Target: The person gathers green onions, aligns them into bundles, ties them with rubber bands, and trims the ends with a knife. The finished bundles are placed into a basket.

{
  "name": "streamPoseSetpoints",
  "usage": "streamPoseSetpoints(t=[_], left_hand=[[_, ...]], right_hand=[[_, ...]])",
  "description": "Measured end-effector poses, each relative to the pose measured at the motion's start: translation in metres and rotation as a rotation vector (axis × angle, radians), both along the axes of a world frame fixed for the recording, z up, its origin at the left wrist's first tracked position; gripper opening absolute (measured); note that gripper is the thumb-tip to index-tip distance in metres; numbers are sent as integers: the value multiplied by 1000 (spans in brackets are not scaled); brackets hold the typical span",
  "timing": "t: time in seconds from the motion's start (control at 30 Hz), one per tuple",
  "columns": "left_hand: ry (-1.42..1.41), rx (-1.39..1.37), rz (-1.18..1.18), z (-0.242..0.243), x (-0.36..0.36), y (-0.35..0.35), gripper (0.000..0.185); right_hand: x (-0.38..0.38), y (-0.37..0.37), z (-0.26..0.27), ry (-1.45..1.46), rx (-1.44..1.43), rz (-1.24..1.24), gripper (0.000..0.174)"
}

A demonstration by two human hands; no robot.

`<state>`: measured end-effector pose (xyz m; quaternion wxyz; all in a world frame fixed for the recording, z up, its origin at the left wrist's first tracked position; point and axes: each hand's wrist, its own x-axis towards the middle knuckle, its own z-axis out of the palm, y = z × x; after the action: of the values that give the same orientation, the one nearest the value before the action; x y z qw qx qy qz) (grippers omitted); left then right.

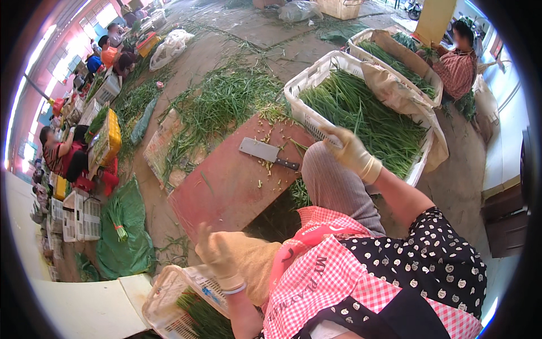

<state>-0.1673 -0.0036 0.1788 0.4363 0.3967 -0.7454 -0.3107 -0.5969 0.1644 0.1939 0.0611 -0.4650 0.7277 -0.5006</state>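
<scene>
My left hand (219, 260), in a pale glove and blurred, is raised beside a tan cloth (250, 254) over my knee, above a white plastic basket (163, 292) of green stalks; its fingers look spread, with nothing seen in them. My right hand (351, 152), also gloved, is above my other knee at the near wall of a white crate (302, 112) full of long green leafy stalks (360, 114). Whether it grips the crate's edge is unclear. A cleaver (259, 149) lies flat on a reddish board (228, 182), among small cut stalk ends (266, 165).
Loose green leaves (220, 93) cover the floor beyond the board. A tied bundle (117, 218) lies on a green sheet (127, 250) to the left. A person (457, 68) sits behind another crate (364, 38) at right; several people sit along the left side.
</scene>
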Motion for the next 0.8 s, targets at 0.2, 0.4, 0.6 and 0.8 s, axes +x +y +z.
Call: streamPoseSetpoints(t=[0.2,0.4,0.6,0.8], left_hand=[[-88,204,-371,-33,-96,40,44],[-372,34,-620,-53,-147,51,44],[-513,197,-665,-67,-156,51,44],[-550,495,-639,-89,-155,51,44]], right_hand=[[-168,-31,-72,-167,240,-276,67],[-256,-106,-110,-122,670,-290,130],[-283,-155,-133,36,877,-383,142],[-273,-173,-140,104,785,-447,126]])
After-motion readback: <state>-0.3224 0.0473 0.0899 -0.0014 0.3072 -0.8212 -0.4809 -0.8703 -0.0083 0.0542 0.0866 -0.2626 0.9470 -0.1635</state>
